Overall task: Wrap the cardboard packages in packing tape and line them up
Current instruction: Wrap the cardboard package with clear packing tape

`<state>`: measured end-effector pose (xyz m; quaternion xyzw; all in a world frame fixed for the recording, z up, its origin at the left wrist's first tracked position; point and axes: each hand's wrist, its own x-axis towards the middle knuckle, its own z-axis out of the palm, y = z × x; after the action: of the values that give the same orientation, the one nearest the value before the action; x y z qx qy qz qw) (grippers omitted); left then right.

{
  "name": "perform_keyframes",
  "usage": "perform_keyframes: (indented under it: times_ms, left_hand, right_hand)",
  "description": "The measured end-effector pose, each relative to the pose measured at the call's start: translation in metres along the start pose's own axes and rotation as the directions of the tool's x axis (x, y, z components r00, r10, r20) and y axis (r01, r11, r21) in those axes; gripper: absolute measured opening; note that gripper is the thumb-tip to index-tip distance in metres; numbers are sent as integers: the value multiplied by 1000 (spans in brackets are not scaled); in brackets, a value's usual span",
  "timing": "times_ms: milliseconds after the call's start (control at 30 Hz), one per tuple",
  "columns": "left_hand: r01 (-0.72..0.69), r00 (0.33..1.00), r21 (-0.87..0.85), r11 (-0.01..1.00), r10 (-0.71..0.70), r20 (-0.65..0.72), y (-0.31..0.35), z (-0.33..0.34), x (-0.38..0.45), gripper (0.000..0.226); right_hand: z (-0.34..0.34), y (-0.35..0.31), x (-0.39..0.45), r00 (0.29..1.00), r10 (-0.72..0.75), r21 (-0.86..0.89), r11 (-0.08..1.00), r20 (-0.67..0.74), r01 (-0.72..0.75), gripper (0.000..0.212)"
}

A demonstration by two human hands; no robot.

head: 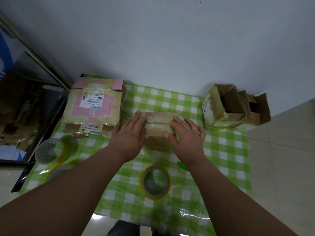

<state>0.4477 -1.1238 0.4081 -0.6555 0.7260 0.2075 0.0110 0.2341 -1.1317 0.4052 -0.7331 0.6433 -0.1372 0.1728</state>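
Tape roll (155, 182) lies nearest us; our left hand (130, 133) and right hand (185, 138) press flat, fingers straight, steadying the small box (159, 126), apparently smoothing tape.

Mid-frame, a taped cardboard package (158, 128) on the green-checked counter (225, 150), left hand (130, 133) and right hand (185, 135) pressed flat on its ends. Tape roll (155, 182) lower centre; flattened labelled boxes (92, 106) upper left; open boxes (233, 106) right.
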Motion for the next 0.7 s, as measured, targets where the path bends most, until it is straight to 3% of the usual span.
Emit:
perform_keyframes:
  times_ms: [133, 400, 567, 700]
  left_hand:
    - [34, 998, 6, 999, -33, -59, 5, -5, -5, 62]
    - [75, 956, -32, 997, -81, -280, 19, -13, -36, 71]
    - [182, 907, -133, 974, -218, -360, 23, -7, -61, 70]
    - [275, 885, -186, 943, -324, -334, 19, 8, -86, 65]
  right_hand:
    - [-7, -7, -7, 994, 38, 113, 993, -101, -26, 26]
    - [-18, -5, -45, 975, 123, 204, 975, -183, -85, 17]
    - [-13, -6, -74, 986, 57, 207, 978, -160, -23, 15]
    - [-1, -7, -100, 992, -117, 114, 986, -44, 121, 18]
